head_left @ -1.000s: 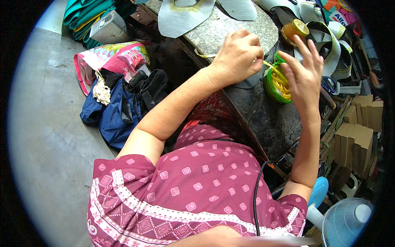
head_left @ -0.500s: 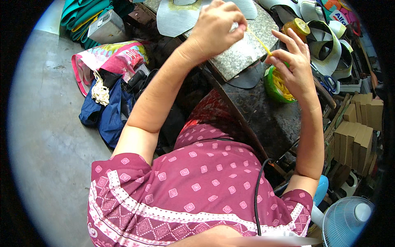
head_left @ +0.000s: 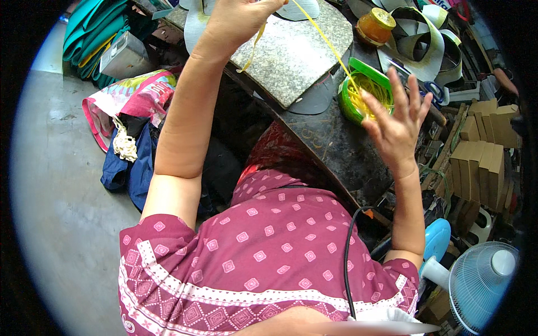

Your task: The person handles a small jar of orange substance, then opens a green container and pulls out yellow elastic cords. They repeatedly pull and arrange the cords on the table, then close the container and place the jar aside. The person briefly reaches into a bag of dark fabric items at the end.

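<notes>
My left hand (head_left: 238, 25) is at the top edge, closed on a thin yellow strip (head_left: 320, 35); its fingertips are partly cut off by the frame. The strip runs taut down to the right, into a round green tub (head_left: 346, 107) filled with tangled yellow strips. A short loose tail of yellow hangs below the left hand over a grey stone slab (head_left: 294, 64). Beside the tub, my right hand (head_left: 397, 129) is spread, fingers apart, its thumb and index finger overlapping the tub's near right side. I see nothing gripped in it.
An amber jar (head_left: 375, 27) stands behind the tub, near curled grey sheet pieces (head_left: 412, 61) and blue-handled scissors (head_left: 436, 92). The dark worktable (head_left: 330, 143) has a diagonal near edge. A fan (head_left: 482, 285) is at lower right; bags (head_left: 131, 101) lie left.
My left hand has moved up and left, drawing out a longer length of strip from the tub. My right hand has let go of the strip, lowered and spread its fingers.
</notes>
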{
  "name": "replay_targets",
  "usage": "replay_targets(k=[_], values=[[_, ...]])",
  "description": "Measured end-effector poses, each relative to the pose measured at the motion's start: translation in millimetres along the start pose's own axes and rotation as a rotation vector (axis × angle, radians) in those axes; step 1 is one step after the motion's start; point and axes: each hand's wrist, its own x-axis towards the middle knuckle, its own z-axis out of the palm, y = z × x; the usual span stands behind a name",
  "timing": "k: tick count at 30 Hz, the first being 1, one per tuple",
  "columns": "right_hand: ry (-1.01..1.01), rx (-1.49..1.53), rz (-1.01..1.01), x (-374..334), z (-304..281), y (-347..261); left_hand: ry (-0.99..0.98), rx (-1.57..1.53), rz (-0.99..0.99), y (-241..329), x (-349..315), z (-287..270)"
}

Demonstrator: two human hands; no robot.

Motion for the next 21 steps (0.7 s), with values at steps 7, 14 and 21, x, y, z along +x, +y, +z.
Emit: replay_targets(k=[7, 14, 21], values=[[0.052, 0.016, -0.035, -30.3, -0.4, 12.5, -0.001, -0.107, -0.115, 5.7, 17.8, -1.6], [0.215, 0.509, 0.061, 19.1, -13.9, 24.0, -0.365, -0.249, -0.138, 44.7, 27.7, -5.7], [0.118, 0.688, 0.108, 76.4, -24.0, 14.3, -0.557, -0.157, 0.091, 111.8, 34.6, 19.8]])
